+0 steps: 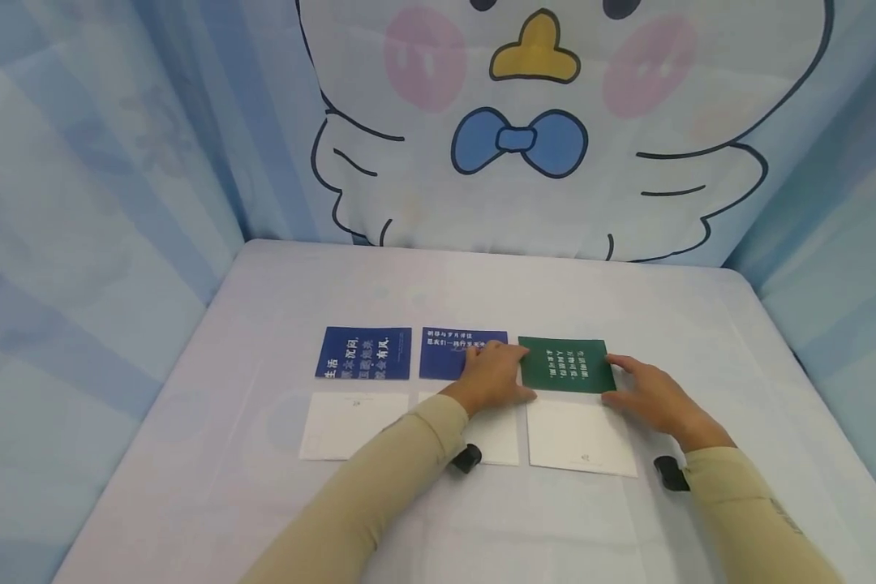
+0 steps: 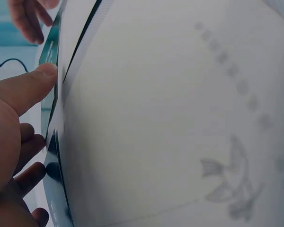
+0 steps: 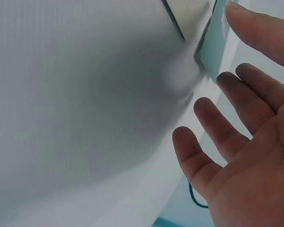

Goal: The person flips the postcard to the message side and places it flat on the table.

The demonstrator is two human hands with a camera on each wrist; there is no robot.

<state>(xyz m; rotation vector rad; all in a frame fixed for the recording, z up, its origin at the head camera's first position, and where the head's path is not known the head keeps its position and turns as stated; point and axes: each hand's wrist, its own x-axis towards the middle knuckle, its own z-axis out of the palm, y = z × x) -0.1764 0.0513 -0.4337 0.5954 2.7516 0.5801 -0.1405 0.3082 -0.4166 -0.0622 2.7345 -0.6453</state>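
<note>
A green card [image 1: 565,365] with white lettering lies at the right end of the upper row. At its left edge is my left hand [image 1: 491,377], thumb and fingertips touching the card's side. That hand also covers part of a dark blue card [image 1: 444,361]. From the right, my right hand [image 1: 653,396] reaches to the green card's other edge, its thumb [image 3: 258,30] at the card and its other fingers [image 3: 220,125] loosely spread. Just below the green card lies a white card [image 1: 580,438].
Another blue card [image 1: 363,354] lies at the upper left, above a white card [image 1: 354,426]. A third white card [image 1: 500,438] is partly hidden by the left forearm. Fabric with a cartoon bird [image 1: 518,203] hangs behind the table [image 1: 482,284].
</note>
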